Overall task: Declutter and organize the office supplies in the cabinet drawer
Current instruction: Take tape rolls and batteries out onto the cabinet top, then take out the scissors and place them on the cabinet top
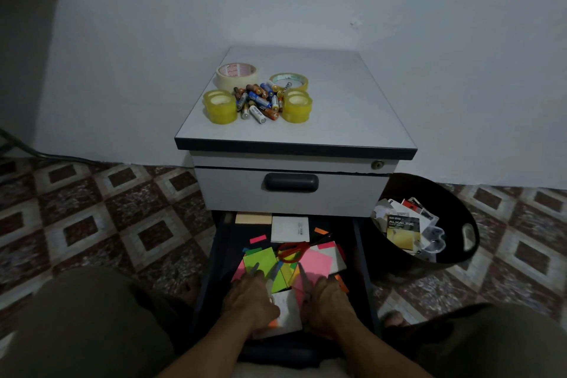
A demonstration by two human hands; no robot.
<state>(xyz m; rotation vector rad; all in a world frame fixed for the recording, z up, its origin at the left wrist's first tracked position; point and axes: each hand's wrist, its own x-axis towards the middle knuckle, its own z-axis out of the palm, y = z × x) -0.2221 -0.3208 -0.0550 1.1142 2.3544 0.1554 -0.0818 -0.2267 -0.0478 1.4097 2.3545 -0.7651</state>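
The lower drawer (219, 255) of the grey cabinet is pulled out toward me. Inside lie scattered sticky notes: a green pad (259, 259), a pink pad (316, 264), a white pad (290, 228) and a tan pad (253, 218) at the back. Red-handled scissors (291, 250) rest on the notes. My left hand (250, 301) and my right hand (326, 301) are both down in the front of the drawer, on either side of a white paper (288, 310). What the fingers grasp is hidden.
On the cabinet top (352, 107) sit several tape rolls (219, 106) around a heap of batteries (257, 100). The upper drawer (291, 182) is closed. A black bin (460, 224) with discarded packaging stands right of the cabinet. My knees flank the drawer on the tiled floor.
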